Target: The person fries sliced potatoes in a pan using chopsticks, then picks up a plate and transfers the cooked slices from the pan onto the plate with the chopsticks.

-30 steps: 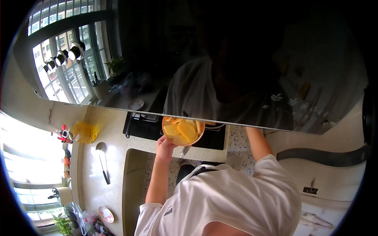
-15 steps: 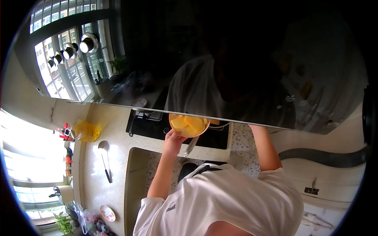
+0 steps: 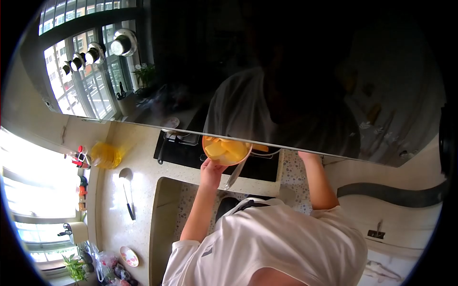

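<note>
My left hand (image 3: pixel 213 170) grips the near rim of a round bowl (image 3: pixel 232 164) over the stove. Large yellow slices (image 3: pixel 228 150), which look like potato, lie in the bowl. The dark range hood hides its far edge. Below the bowl, a metal pan handle (image 3: pixel 233 178) sticks out toward me, while the pan itself is mostly covered. My right hand (image 3: pixel 309 155) is at the hood's lower edge, right of the stove. Its fingers are hidden behind the hood, so whatever they touch does not show.
The glossy range hood (image 3: pixel 305 147) blocks the upper view. Under it lies the black cooktop (image 3: pixel 265 170). On the left counter are a ladle (image 3: pixel 127 190) with a dark handle, an oil jug (image 3: pixel 106 156), a small patterned plate (image 3: pixel 129 256) and plastic bags (image 3: pixel 107 262).
The view has shifted slightly. My left hand still holds the bowl of slices at nearly the same spot, and my right hand stays by the hood edge.
</note>
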A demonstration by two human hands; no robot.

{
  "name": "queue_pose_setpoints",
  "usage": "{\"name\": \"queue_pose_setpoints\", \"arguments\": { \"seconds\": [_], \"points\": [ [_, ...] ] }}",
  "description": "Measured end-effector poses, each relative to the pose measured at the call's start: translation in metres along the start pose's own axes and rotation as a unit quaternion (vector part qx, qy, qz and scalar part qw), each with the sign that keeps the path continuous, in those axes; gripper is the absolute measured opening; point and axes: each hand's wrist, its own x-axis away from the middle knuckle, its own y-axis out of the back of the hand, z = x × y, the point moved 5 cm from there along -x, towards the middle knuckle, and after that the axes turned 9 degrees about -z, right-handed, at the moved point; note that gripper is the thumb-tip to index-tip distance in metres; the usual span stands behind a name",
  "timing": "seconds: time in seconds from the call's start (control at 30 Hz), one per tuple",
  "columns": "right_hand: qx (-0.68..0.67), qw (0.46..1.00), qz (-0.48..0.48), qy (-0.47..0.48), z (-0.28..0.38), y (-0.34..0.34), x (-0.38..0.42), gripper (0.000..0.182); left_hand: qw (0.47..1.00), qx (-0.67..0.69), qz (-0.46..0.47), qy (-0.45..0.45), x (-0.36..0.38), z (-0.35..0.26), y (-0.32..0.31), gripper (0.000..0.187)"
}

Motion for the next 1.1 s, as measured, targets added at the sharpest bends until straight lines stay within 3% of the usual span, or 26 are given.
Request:
{"name": "queue_pose_setpoints", "arguments": {
  "seconds": [0.13, 0.33, 0.6, 0.8, 1.1],
  "points": [
    [0.029, 0.996, -0.070, -0.052, -0.059, 0.018, -0.028, 0.040, 1.000, 0.001, -0.003, -0.016, 0.003, -0.009, 0.011, 0.024],
    [0.189, 0.981, 0.008, -0.045, -0.133, -0.013, -0.027, 0.040, 0.999, 0.012, -0.017, -0.025, 0.013, -0.015, 0.023, 0.023],
    [0.315, 0.948, 0.052, -0.008, -0.180, -0.044, -0.031, 0.039, 0.999, 0.014, -0.023, -0.046, 0.027, -0.018, 0.031, 0.025],
    [0.294, 0.955, 0.027, -0.013, -0.182, -0.039, -0.033, 0.039, 0.999, 0.012, -0.024, -0.038, 0.028, -0.014, 0.031, 0.025],
    [0.149, 0.987, -0.058, -0.030, -0.132, 0.013, -0.028, 0.039, 1.000, 0.018, 0.002, -0.011, 0.014, -0.004, 0.029, 0.024]
  ]
}}
